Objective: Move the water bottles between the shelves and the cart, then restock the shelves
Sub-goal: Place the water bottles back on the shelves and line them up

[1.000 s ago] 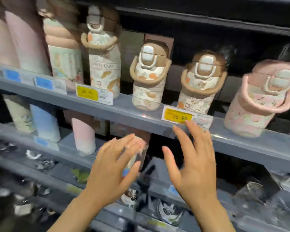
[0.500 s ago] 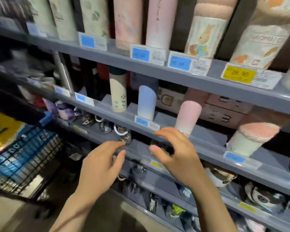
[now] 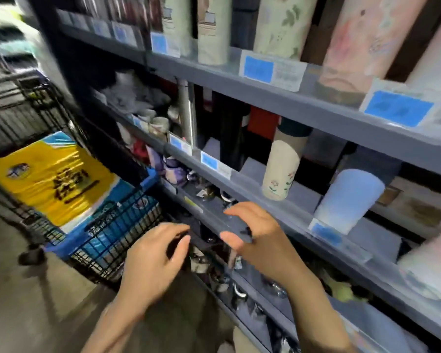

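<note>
Leftward the view has swung, bringing the wire cart [image 3: 107,240] (yellow pack [image 3: 49,179] inside) nearer. Left hand [image 3: 153,263] and right hand [image 3: 260,240] hover empty, fingers loosely curled, before grey shelves [image 3: 316,110].

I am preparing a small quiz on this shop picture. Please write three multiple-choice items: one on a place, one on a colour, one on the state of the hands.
1. Where does the cart stand?
A. left of the shelves
B. right of the shelves
C. behind the person

2. What colour is the large pack in the cart?
A. red
B. yellow and blue
C. green

3. What do the left hand and right hand hold?
A. one bottle each
B. one bottle together
C. nothing

Key:
1 A, its wire basket shows at the left, beside the shelf end.
2 B, yellow wrap with blue edges.
3 C, both hands hang empty before the lower shelf, fingers loosely curled.
</note>
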{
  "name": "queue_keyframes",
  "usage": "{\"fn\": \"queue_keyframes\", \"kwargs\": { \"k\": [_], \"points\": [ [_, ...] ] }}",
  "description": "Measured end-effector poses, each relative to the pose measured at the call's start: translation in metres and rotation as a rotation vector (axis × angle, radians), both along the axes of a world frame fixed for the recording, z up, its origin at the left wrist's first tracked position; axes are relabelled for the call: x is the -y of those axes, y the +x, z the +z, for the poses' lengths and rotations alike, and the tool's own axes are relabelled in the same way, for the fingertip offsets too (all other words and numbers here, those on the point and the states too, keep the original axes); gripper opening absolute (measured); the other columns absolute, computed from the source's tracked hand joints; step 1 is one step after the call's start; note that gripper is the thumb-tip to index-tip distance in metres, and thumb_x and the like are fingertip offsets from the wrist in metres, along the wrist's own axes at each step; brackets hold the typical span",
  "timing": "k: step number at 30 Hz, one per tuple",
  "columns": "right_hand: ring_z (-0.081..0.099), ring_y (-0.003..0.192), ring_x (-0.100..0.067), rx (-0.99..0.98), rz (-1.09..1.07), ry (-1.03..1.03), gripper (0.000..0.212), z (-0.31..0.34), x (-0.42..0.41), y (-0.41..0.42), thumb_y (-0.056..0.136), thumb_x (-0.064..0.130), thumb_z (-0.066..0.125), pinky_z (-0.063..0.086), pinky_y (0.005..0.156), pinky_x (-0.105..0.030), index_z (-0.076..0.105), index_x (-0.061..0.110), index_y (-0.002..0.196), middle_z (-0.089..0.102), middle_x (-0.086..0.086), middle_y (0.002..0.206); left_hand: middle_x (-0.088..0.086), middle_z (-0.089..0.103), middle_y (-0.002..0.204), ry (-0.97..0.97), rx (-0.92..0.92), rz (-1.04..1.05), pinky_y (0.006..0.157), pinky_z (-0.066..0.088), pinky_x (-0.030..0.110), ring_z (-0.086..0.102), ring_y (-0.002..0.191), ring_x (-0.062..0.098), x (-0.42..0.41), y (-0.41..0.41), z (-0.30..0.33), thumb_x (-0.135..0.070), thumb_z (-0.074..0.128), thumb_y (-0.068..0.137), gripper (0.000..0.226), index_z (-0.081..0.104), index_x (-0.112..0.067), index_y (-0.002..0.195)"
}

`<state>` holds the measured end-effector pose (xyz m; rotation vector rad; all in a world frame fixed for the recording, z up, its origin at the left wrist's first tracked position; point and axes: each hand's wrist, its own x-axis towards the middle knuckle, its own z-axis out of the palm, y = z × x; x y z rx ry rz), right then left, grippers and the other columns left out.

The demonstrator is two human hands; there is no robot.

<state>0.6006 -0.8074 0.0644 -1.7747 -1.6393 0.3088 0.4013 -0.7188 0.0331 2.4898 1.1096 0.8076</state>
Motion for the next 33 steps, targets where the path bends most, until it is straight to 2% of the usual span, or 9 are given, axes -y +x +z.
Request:
{"fn": "queue_keyframes", "kwargs": {
  "k": [4, 8, 16, 19, 21, 23, 27, 30, 33],
  "points": [
    [0.047, 0.114, -0.002, -0.09, 0.036, 0.032, 0.041, 0.004, -0.063, 0.006, 0.084, 0.042, 0.06, 0.033, 0.097, -0.01, 0.06, 0.023, 0.12, 0.052, 0.014, 0.122, -0.011, 0.069, 0.108, 0.041, -0.004, 0.079, 0.081, 0.046, 0.024, 0.064, 0.101, 0.012, -0.067, 0.007, 0.024, -0.05, 0.039, 0.092, 0.045, 0.071, -0.023, 0.11],
    [0.047, 0.117, -0.003, -0.108, 0.043, 0.027, 0.044, 0.002, -0.113, 0.014, 0.083, 0.043, 0.061, 0.034, 0.101, -0.015, 0.059, 0.026, 0.123, 0.049, 0.017, 0.124, -0.013, 0.068, 0.105, 0.054, 0.047, 0.108, 0.079, 0.05, 0.029, 0.064, 0.099, 0.011, -0.109, 0.024, 0.033, -0.047, 0.041, 0.092, 0.042, 0.07, -0.023, 0.11],
    [0.044, 0.126, -0.014, -0.049, 0.02, -0.051, 0.059, -0.01, -0.188, 0.017, 0.086, 0.045, 0.058, 0.037, 0.105, -0.032, 0.041, 0.03, 0.14, 0.037, 0.008, 0.143, -0.011, 0.069, 0.106, 0.045, 0.091, 0.064, 0.079, 0.038, 0.015, 0.059, 0.1, 0.006, -0.199, 0.042, 0.013, -0.048, 0.042, 0.091, 0.043, 0.072, -0.022, 0.107],
    [0.044, 0.126, -0.012, -0.082, -0.123, 0.06, 0.061, -0.012, -0.216, 0.018, 0.083, 0.046, 0.057, 0.034, 0.105, -0.02, 0.042, 0.027, 0.139, 0.041, 0.009, 0.137, -0.008, 0.069, 0.107, 0.017, 0.108, -0.014, 0.081, 0.033, 0.009, 0.056, 0.099, 0.005, -0.246, 0.057, 0.011, -0.05, 0.04, 0.088, 0.047, 0.071, -0.021, 0.109],
    [0.043, 0.129, -0.013, -0.1, -0.25, 0.137, 0.061, -0.013, -0.234, 0.014, 0.083, 0.042, 0.061, 0.036, 0.105, -0.022, 0.041, 0.028, 0.14, 0.043, 0.005, 0.139, -0.004, 0.068, 0.107, 0.027, 0.129, -0.097, 0.085, 0.033, 0.007, 0.054, 0.098, 0.006, -0.276, 0.065, 0.006, -0.048, 0.043, 0.087, 0.047, 0.07, -0.019, 0.111],
    [0.046, 0.128, -0.016, -0.075, -0.393, 0.189, 0.062, -0.012, -0.254, 0.007, 0.083, 0.04, 0.06, 0.042, 0.101, -0.03, 0.041, 0.026, 0.141, 0.044, 0.001, 0.14, -0.001, 0.066, 0.113, 0.069, 0.152, -0.203, 0.09, 0.043, 0.016, 0.057, 0.102, 0.008, -0.309, 0.068, -0.002, -0.047, 0.047, 0.088, 0.047, 0.067, -0.016, 0.118],
    [0.044, 0.129, -0.02, 0.02, -0.63, 0.265, 0.072, -0.021, -0.287, -0.002, 0.081, 0.039, 0.066, 0.041, 0.103, -0.029, 0.038, 0.017, 0.143, 0.042, -0.001, 0.14, 0.003, 0.055, 0.133, 0.153, 0.177, -0.342, 0.095, 0.051, 0.038, 0.056, 0.119, 0.024, -0.364, 0.076, -0.027, -0.056, 0.054, 0.088, 0.06, 0.052, -0.019, 0.135],
    [0.041, 0.132, -0.022, 0.071, -0.727, 0.314, 0.079, -0.03, -0.298, -0.005, 0.081, 0.029, 0.074, 0.034, 0.108, -0.027, 0.032, 0.014, 0.146, 0.04, -0.002, 0.142, 0.001, 0.045, 0.143, 0.238, 0.122, -0.434, 0.102, 0.043, 0.046, 0.048, 0.126, 0.024, -0.376, 0.086, -0.047, -0.065, 0.053, 0.083, 0.071, 0.041, -0.026, 0.141],
    [0.036, 0.135, -0.016, -0.003, -0.812, 0.255, 0.088, -0.034, -0.306, -0.016, 0.08, 0.03, 0.076, 0.033, 0.109, -0.032, 0.023, 0.025, 0.15, 0.032, 0.012, 0.142, 0.002, 0.039, 0.15, 0.345, 0.046, -0.484, 0.113, 0.027, 0.049, 0.045, 0.13, 0.023, -0.38, 0.09, -0.071, -0.068, 0.052, 0.081, 0.075, 0.039, -0.027, 0.143]
  ]
}}
